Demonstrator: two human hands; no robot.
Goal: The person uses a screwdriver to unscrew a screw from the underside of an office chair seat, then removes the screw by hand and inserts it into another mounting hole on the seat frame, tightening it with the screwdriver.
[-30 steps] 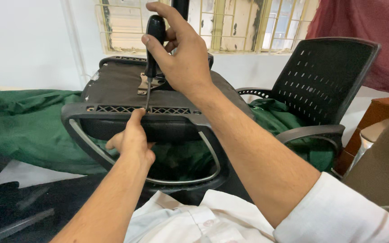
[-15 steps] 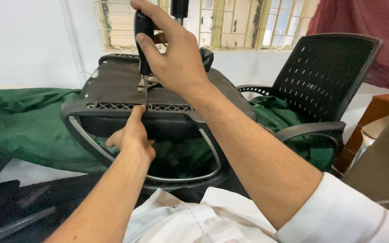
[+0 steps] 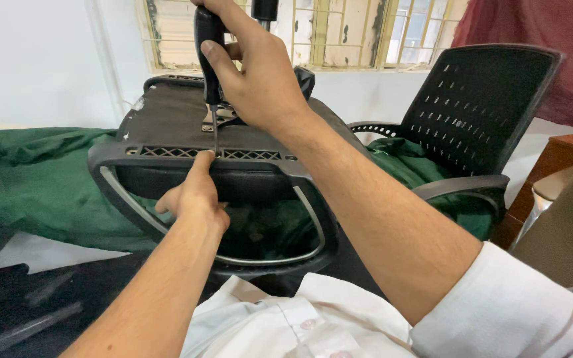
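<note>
Right hand point(image 3: 256, 79) is wrapped tight around the black handle of a screwdriver point(image 3: 208, 59), held upright, its thin shaft dropping straight down to the rim of an upturned chair seat point(image 3: 167, 132). The seat lies underside-up, just in front of the person, resting on a surface draped in green cloth point(image 3: 28, 179). Left hand point(image 3: 193, 195) comes up from below, fingers curled loosely, the forefinger pressed against the seat's front edge right beside the tip, steadying it; it grips nothing that I can see.

To do this well, I'd say keep that shaft dead vertical and in line with the screw, lean weight down through the palm before turning, and let the left finger guide the tip without getting under it. A slip here would likely run the blade toward that finger.

Now, what can't be made out: the screw itself, if there is one, is lost behind the fingertip and the lattice trim. The top of the handle is cut off by the frame's upper edge. A black post point(image 3: 264, 10) rises behind the right hand, its top cut off as well. A second chair point(image 3: 479, 113) stands to the right, upright, only partly seen. Down at lower left, dark shapes on the floor are too blurred to name.
</note>
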